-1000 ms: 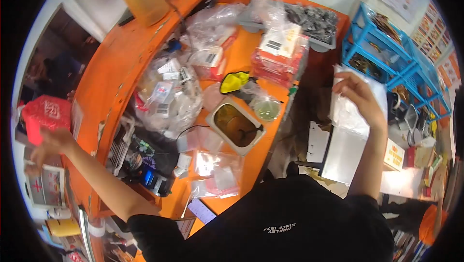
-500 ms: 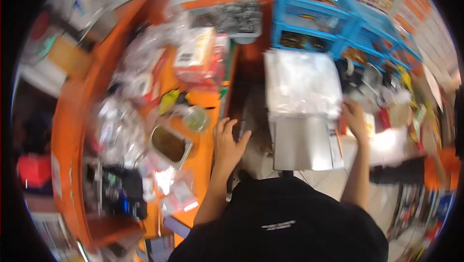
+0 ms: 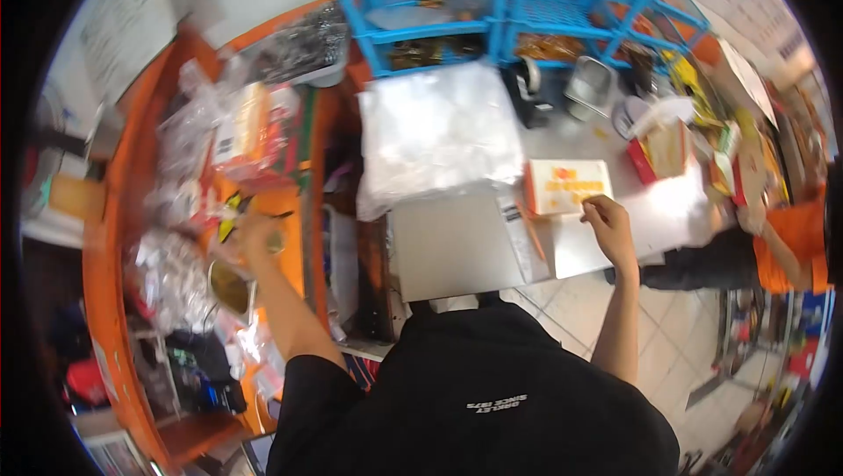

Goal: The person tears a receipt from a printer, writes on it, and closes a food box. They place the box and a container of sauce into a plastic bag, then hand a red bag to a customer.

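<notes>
Compared with the earlier frame, your view is turned further right. The orange counter sits farther left, and more of the metal table shows.

Inventory, largest to smallest: one counter; one table; at least two blue rack units behind the table; one co-worker at far right; one stack of clear plastic bags in front of the racks; one flat metal panel on the near side of the stack; one printed box on the table, right of the stack; one metal container beyond the box; one metal pan on the counter.

Your two hands: the left hand is now above the counter near the pan, no longer at its edge. It is blurred; its opening and contents cannot be determined. Your right hand is half open, fingers bent, nothing visible in its grasp. It is at the box's near right corner, possibly touching it.
</notes>
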Motion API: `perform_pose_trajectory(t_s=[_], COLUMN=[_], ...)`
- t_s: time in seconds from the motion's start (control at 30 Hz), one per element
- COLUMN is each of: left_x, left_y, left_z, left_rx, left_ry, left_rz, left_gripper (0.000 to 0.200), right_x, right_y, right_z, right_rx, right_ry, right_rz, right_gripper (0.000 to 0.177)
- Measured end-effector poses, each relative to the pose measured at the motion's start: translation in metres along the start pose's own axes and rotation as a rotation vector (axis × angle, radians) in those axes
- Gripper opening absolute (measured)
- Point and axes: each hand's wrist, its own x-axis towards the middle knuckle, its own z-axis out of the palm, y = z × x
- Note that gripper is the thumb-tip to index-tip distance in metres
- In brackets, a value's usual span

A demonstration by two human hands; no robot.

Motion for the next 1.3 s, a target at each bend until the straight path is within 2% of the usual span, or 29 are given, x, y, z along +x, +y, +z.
perform_pose_trajectory(t_s=[0.03, 0.27, 0.33, 0.37, 0.4, 0.47, 0.5, 0.57, 0.6, 0.67, 0.7, 0.73, 0.77, 0.8, 0.83, 0.9, 0.93, 0.97, 1.0, 1.03, 1.1, 1.13, 1.17, 1.2, 1.27, 1.3], left_x=[0.019, -0.008, -0.010, -0.009, 0.009, -0.009, -0.012, -0.011, -0.014, -0.024, -0.041, -0.033, -0.017, -0.006, -0.014, -0.027, -0.022, -0.009, 0.001, -0.003, -0.005, -0.007, -0.016, -0.026, -0.057, -0.072], left_y=[-0.010, -0.016, -0.025, -0.038, -0.043, -0.032, -0.026, -0.021, -0.020, -0.010, 0.002, -0.007, -0.017, -0.020, -0.012, -0.005, -0.011, -0.022, -0.029, -0.032, -0.039, -0.038, -0.030, -0.027, -0.011, 0.001], left_z=[0.009, 0.015, 0.029, 0.037, 0.051, 0.047, 0.052, 0.055, 0.054, 0.041, 0.001, 0.004, 0.011, 0.013, 0.003, -0.003, 0.001, 0.009, 0.019, 0.024, 0.030, 0.036, 0.030, 0.020, 0.000, -0.008], left_rx=[-0.024, -0.238, -0.230, -0.165, 0.003, -0.009, 0.000, -0.095, -0.091, 0.042, -0.047, -0.051, -0.108, -0.158, -0.106, -0.073, -0.089, -0.046, -0.007, -0.004, 0.008, 0.017, 0.020, -0.015, -0.056, -0.182], left_ry=[-0.031, 0.002, 0.178, 0.302, 0.477, 0.599, 0.597, 0.831, 0.843, 0.660, 0.167, 0.170, 0.086, -0.001, 0.000, -0.008, -0.022, -0.018, -0.012, 0.055, 0.212, 0.298, 0.286, 0.348, 0.399, 0.445], left_rz=[0.000, 0.034, 0.182, 0.234, 0.286, 0.274, 0.260, 0.028, 0.012, -0.168, -0.097, -0.093, -0.105, -0.111, -0.113, -0.088, -0.070, -0.020, 0.025, 0.062, 0.108, 0.116, 0.134, 0.194, 0.253, 0.314], left_gripper=[0.071, 0.051, 0.037, 0.031, 0.028, 0.033, 0.033, 0.038, 0.038, 0.050, 0.065, 0.065, 0.070, 0.075, 0.076, 0.077, 0.077, 0.075, 0.074, 0.071, 0.063, 0.056, 0.056, 0.048, 0.040, 0.034], right_x=[-0.002, -0.028, -0.028, -0.030, -0.030, -0.032, -0.033, -0.028, -0.024, -0.018, -0.015, -0.015, -0.017, -0.018, -0.018, -0.026, -0.024, -0.028, -0.032, -0.037, -0.038, -0.038, -0.041, -0.043, -0.046, -0.047], right_y=[0.002, 0.026, 0.040, 0.031, 0.041, 0.037, 0.032, 0.013, 0.007, -0.003, -0.005, -0.015, -0.020, -0.044, -0.060, -0.081, -0.101, -0.118, -0.114, -0.120, -0.138, -0.144, -0.152, -0.155, -0.149, -0.146], right_z=[-0.007, -0.026, -0.022, -0.012, 0.000, 0.027, 0.035, 0.054, 0.058, 0.068, 0.078, 0.095, 0.120, 0.148, 0.185, 0.276, 0.311, 0.337, 0.396, 0.440, 0.479, 0.485, 0.488, 0.487, 0.485, 0.479], right_rx=[-0.026, 0.032, 0.112, 0.206, 0.167, 0.299, 0.302, 0.328, 0.337, 0.338, 0.303, 0.378, 0.455, 0.384, 0.351, 0.555, 0.325, 0.398, 0.494, 0.626, 0.884, 0.890, 0.901, 0.907, 0.937, 1.081], right_ry=[0.023, 0.118, 0.162, 0.186, 0.143, 0.059, 0.043, 0.057, 0.043, -0.045, -0.136, -0.247, -0.381, -0.581, -0.749, -1.080, -1.077, -1.079, -1.117, -1.109, -1.122, -1.095, -1.045, -0.997, -0.958, -0.892], right_rz=[0.016, 0.149, 0.125, 0.125, 0.161, 0.098, 0.101, 0.061, 0.050, -0.019, -0.024, -0.038, -0.036, -0.009, -0.133, -0.137, -0.297, -0.253, -0.216, -0.062, 0.209, 0.218, 0.372, 0.526, 0.586, 0.540], right_gripper=[0.021, 0.021, 0.021, 0.019, 0.017, 0.015, 0.015, 0.013, 0.013, 0.012, 0.011, 0.012, 0.014, 0.018, 0.024, 0.037, 0.050, 0.066, 0.077, 0.080, 0.082, 0.082, 0.082, 0.082, 0.082, 0.081])
